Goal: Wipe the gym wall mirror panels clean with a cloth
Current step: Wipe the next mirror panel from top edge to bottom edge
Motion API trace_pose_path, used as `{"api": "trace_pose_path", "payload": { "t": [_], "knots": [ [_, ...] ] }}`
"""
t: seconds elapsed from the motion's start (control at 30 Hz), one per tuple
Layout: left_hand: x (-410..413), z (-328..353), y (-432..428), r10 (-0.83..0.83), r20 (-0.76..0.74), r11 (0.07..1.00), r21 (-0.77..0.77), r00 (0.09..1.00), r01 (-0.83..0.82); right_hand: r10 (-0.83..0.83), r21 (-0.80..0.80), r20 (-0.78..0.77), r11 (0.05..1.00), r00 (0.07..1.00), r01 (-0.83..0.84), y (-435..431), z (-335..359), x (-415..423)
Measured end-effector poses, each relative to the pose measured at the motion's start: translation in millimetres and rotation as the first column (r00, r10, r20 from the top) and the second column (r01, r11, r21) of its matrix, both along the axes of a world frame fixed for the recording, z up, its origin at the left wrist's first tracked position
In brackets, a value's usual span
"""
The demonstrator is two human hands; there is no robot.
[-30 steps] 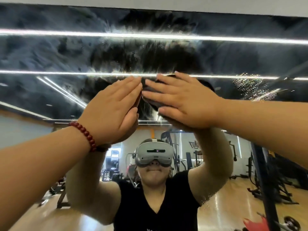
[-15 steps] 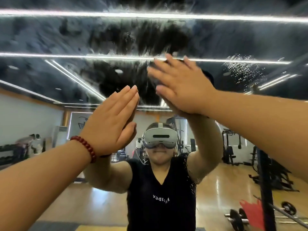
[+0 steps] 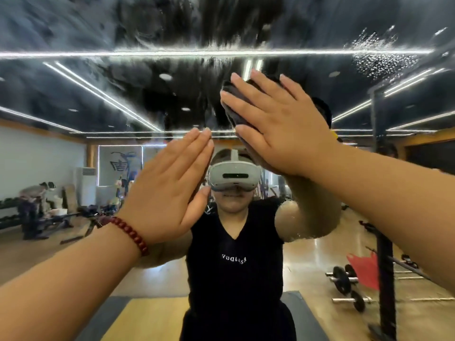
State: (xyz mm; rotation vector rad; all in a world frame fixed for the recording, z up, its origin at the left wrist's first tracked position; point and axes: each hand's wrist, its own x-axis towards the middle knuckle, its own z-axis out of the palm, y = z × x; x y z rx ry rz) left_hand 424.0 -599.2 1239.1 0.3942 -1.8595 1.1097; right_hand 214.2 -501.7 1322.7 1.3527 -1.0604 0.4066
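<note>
Mirror carries everything — wet smears across upper part, droplet patch near upper right edge. Dark cloth pressed flat on glass at centre, under right hand; left hand flat just below-left — fingers straight.

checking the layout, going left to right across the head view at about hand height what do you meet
red bead bracelet → left hand flat toward the mirror → dark cloth → right hand pressing the cloth → patch of droplets on the mirror

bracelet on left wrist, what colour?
Dark red beads; the bracelet shows clearly in the head view, the only one.
</note>
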Motion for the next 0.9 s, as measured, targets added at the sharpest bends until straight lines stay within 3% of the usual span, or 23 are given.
{"api": "trace_pose_path", "payload": {
  "t": [0.17,0.27,0.3,0.47,0.53,0.67,0.77,0.83,0.9],
  "knots": [
    [0.4,-12.0,0.5,-0.026,-0.003,0.999,0.029,1.0,0.026,0.005,0.178,-0.278,0.983,0.961,0.046,14.5,-98.3,-21.1],
    [0.1,-29.5,2.4,-0.011,-0.005,1.0,0.021,1.0,0.011,-0.003,0.285,-0.381,0.951,0.925,0.12,22.4,-101.6,-30.1],
    [-1.3,-35.4,3.8,-0.007,-0.01,1.0,0.024,1.0,0.007,-0.018,0.263,-0.358,0.958,0.934,0.119,21.3,-89.4,-29.8],
    [-19.1,-63.9,10.4,-0.028,-0.083,0.996,0.086,0.996,0.035,-0.072,0.018,0.063,0.997,0.995,0.071,13.5,-50.4,-16.7],
    [-22.7,-69.4,9.6,0.003,-0.094,0.997,0.08,0.996,0.005,-0.076,0.0,0.054,0.997,0.996,0.076,10.7,-77.4,-15.7],
    [-22.4,-70.9,8.2,0.012,-0.092,0.996,0.089,0.996,-0.003,-0.076,0.165,-0.146,0.981,0.986,0.1,21.2,-155.9,-25.9],
    [-23.2,-72.8,9.0,0.016,-0.092,0.995,0.095,0.996,-0.007,-0.055,0.268,-0.242,0.956,0.969,0.121,28.5,-150.0,-31.0],
    [-23.1,-74.0,9.8,0.006,-0.096,0.996,0.092,0.995,0.003,-0.068,0.166,-0.117,0.982,0.991,0.087,25.9,-115.0,-30.7],
    [-22.4,-75.6,9.8,-0.02,-0.1,0.996,0.086,0.995,0.028,-0.064,0.051,0.135,0.997,0.989,0.058,27.4,-84.0,-31.2]
  ]
}}
